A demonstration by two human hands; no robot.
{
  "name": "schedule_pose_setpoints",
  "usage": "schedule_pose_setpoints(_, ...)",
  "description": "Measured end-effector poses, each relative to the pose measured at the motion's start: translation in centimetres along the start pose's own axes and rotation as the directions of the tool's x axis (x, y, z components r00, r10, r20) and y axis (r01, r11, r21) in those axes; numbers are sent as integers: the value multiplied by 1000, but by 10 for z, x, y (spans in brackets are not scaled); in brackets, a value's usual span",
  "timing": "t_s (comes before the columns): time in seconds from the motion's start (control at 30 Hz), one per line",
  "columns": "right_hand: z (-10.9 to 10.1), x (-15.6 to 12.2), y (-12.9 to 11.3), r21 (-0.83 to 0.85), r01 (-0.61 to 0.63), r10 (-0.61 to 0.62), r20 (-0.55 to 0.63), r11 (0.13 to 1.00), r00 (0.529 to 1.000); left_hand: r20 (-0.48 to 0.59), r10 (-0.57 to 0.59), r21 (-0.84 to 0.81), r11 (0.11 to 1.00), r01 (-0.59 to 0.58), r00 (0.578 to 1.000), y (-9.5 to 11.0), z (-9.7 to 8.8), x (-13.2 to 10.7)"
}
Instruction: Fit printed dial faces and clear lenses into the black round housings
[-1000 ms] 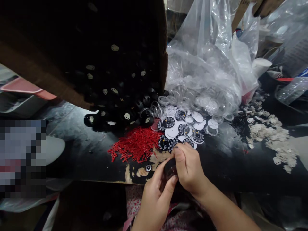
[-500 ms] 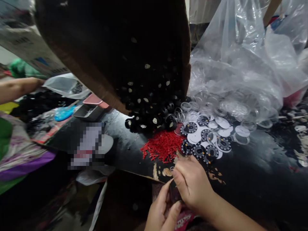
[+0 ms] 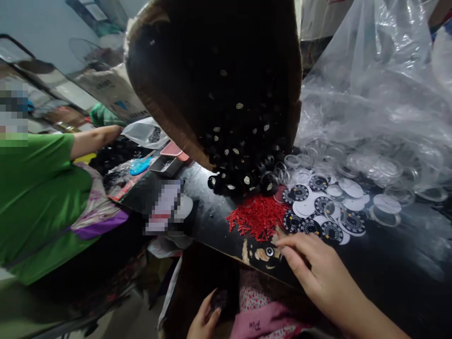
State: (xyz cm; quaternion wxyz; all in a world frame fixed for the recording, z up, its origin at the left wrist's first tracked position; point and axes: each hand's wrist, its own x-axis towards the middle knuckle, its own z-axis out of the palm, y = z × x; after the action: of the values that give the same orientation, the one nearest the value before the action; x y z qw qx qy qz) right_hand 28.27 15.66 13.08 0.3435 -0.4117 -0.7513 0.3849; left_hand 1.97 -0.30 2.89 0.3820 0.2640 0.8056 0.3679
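My left hand (image 3: 204, 316), low in front of the table, grips a dark, rounded piece (image 3: 220, 299) between thumb and fingers. Over the table's front edge is my right hand (image 3: 319, 268), its thumb and index fingertips close together; whatever they hold, if anything, is hidden. Just left of those fingertips a small pale ring with a dark centre (image 3: 270, 252) lies on the worn edge. Beyond it spreads a heap of thin red pieces (image 3: 259, 214). Black-and-white printed discs (image 3: 332, 231) and white discs (image 3: 310, 207) lie to the right of the heap.
A large tipped container (image 3: 169, 117) spills black round parts (image 3: 247, 181) onto the black table (image 3: 399, 268). Clear rings (image 3: 386, 216) and plastic sheeting (image 3: 360, 108) stand at right. At left sits a co-worker in a green top (image 3: 38, 188), near a grey tray (image 3: 165, 165).
My hands have come apart: the left moved down and left with the dark piece, the right stayed by the table edge. The small ring now shows on the edge. The view swung left.
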Motion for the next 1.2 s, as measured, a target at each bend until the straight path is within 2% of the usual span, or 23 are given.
schedule_pose_setpoints(0.07,0,-3,7,-7,3,-2,31,1000,1000,-53,29,62,998,-26,998,-3,-8,6)
schedule_pose_setpoints(0.13,1,-7,12,-4,-29,29,30,1000,999,-67,91,87,993,-85,994,18,-11,12)
schedule_pose_setpoints(0.23,5,-10,13,29,-81,81,9,996,997,-47,255,144,959,-246,966,82,-11,36)
schedule_pose_setpoints(0.27,7,-11,11,38,-72,71,11,997,997,-60,384,245,900,-359,921,107,-9,51)
schedule_pose_setpoints(0.3,9,-11,8,41,-52,52,24,998,998,-90,438,268,876,-402,894,131,-6,69)
schedule_pose_setpoints(0.37,11,-13,1,23,-17,16,69,1000,998,-114,462,281,864,-417,880,173,4,111)
schedule_pose_setpoints(0.43,8,-15,-2,-21,-9,11,118,1000,993,-145,452,286,870,-400,880,202,18,149)
schedule_pose_setpoints(0.5,-4,-20,2,-77,-34,45,147,996,988,-146,432,269,883,-384,890,218,34,173)
schedule_pose_setpoints(0.57,-22,-26,11,-151,-97,113,103,984,988,-137,413,226,898,-377,901,223,44,182)
schedule_pose_setpoints(0.63,-40,-31,20,-267,-200,204,-13,943,979,-152,395,152,915,-373,906,222,47,177)
schedule_pose_setpoints(0.7,-51,-32,27,-389,-261,249,-82,884,965,-175,397,30,917,-399,901,218,45,161)
schedule_pose_setpoints(0.77,-52,-25,31,-486,-250,252,-62,837,966,-149,422,-143,886,-442,894,211,43,134)
schedule_pose_setpoints(0.83,-45,-13,33,-579,-210,235,-34,788,971,-39,423,-376,833,-405,905,201,47,101)
schedule_pose_setpoints(0.9,-37,-1,34,-670,-182,215,-33,720,976,115,353,-609,763,-215,928,187,56,68)
schedule_pose_setpoints(1.0,-31,11,38,-700,-155,185,-34,697,982,287,188,-688,723,65,939,168,75,26)
schedule_pose_setpoints(1.1,-34,12,43,-579,-187,175,-77,794,981,431,88,-673,694,255,898,158,91,-1)
schedule_pose_setpoints(1.2,-37,9,43,-322,-280,254,-122,904,960,557,74,-646,664,376,827,156,104,-13)
